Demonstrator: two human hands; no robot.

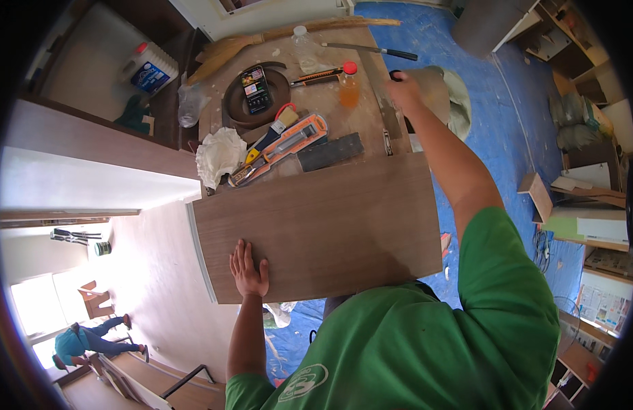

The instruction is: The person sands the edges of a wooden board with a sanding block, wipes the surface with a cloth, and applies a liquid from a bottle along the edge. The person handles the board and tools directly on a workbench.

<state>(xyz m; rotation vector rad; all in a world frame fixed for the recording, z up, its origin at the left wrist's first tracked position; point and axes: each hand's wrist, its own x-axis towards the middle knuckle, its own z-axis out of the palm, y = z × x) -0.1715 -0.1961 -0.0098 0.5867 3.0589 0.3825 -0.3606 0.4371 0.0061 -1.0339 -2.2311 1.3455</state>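
My left hand (pixel 249 272) rests flat, fingers a little apart, on a brown wood-grain board (pixel 330 225) at my waist. My right hand (pixel 404 89) reaches past the bench's right edge, closed on a small black object (pixel 396 76) that I cannot make out, above a greyish heap (pixel 452 109). On the bench behind the board lie a phone (pixel 255 89) in a brown edging coil, an orange bottle (pixel 349 89), a clear bottle (pixel 306 51), a utility knife (pixel 315 77), a long black-handled blade (pixel 391 52), a brush (pixel 281 121), packaged cutters (pixel 289 145), crumpled paper (pixel 219 157) and a dark strip (pixel 330 152).
A straw broom (pixel 228 48) lies at the bench's back. A white jug (pixel 149 68) sits in a cabinet at left. Blue sheeting (pixel 497 137) covers the floor at right, beside boards and sacks (pixel 576 137). A person in teal (pixel 77 342) is farther off, lower left.
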